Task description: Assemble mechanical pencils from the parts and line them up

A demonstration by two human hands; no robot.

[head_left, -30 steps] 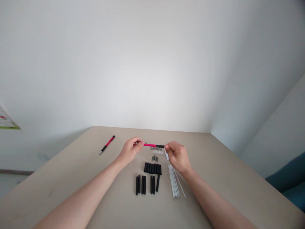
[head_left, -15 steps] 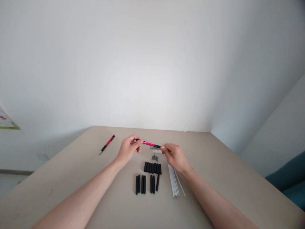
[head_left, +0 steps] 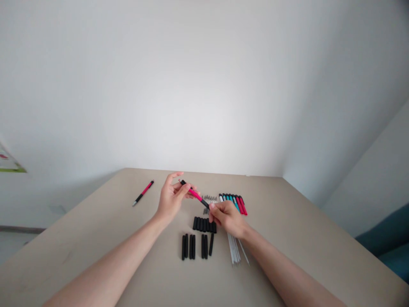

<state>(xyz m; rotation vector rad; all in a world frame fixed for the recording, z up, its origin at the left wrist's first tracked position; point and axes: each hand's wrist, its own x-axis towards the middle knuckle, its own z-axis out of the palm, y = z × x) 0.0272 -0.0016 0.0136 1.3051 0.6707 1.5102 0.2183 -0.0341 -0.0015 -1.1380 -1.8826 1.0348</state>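
Note:
A pink and black pen (head_left: 195, 194) is held between my two hands above the table, slanting down to the right. My left hand (head_left: 172, 197) pinches its upper part between thumb and fingers, with the index finger raised off it. The fingers of my right hand (head_left: 228, 216) are closed round the black lower end, and they hide its tip. Below my hands lie black grip sleeves (head_left: 204, 224), several side by side in a row and others in small groups nearer me. White ink refills (head_left: 234, 251) lie partly under my right hand.
Another pink and black pen (head_left: 143, 193) lies at the left of the table (head_left: 153, 273). Behind my right hand is a row of white, teal and red pen barrels (head_left: 238, 204). Small metal tips (head_left: 209, 198) lie beyond the pen. A wall (head_left: 204, 106) rises at the table's far edge.
My right hand has moved left and towards me, so the pen tilts more steeply. The left index finger has lifted. The coloured barrels behind my right hand have come into view.

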